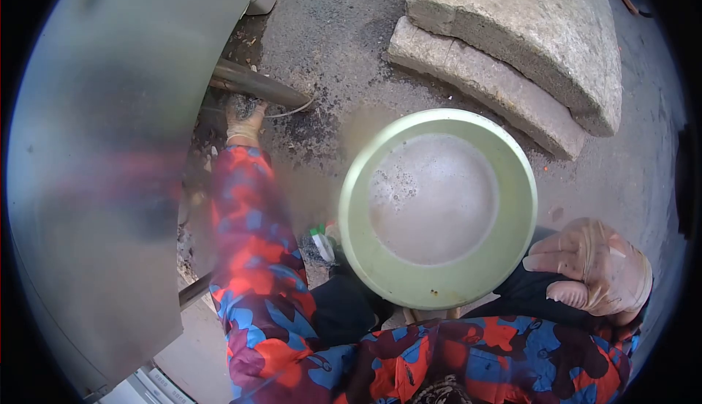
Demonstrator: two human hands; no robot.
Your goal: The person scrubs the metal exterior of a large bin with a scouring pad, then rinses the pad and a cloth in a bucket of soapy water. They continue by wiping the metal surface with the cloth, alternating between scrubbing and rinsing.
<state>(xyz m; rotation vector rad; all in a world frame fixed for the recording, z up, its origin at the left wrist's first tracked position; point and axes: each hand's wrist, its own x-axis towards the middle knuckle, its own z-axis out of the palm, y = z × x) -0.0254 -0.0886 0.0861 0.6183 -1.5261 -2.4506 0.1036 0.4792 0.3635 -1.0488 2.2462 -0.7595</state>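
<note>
My left hand (245,125), in a thin translucent glove, reaches far forward under a large flat panel (95,184). Its fingers close on a dark grey, wiry scouring pad (247,104), partly hidden, just beside a round metal leg (263,86). A thin pale cable (298,109) loops around the leg's lower end. My right hand (596,269), also gloved, lies over my knee with its fingers stretched out and nothing held. Between my arms stands a pale green basin (439,298) with cloudy, greyish water (439,206) and some bubbles.
Two stacked concrete slabs (512,46) lie beyond the basin to the right. A small white and green item (322,243) is beside the basin's left rim. Wet patches and debris mark the asphalt (329,31). A second metal leg (194,291) is near my left sleeve.
</note>
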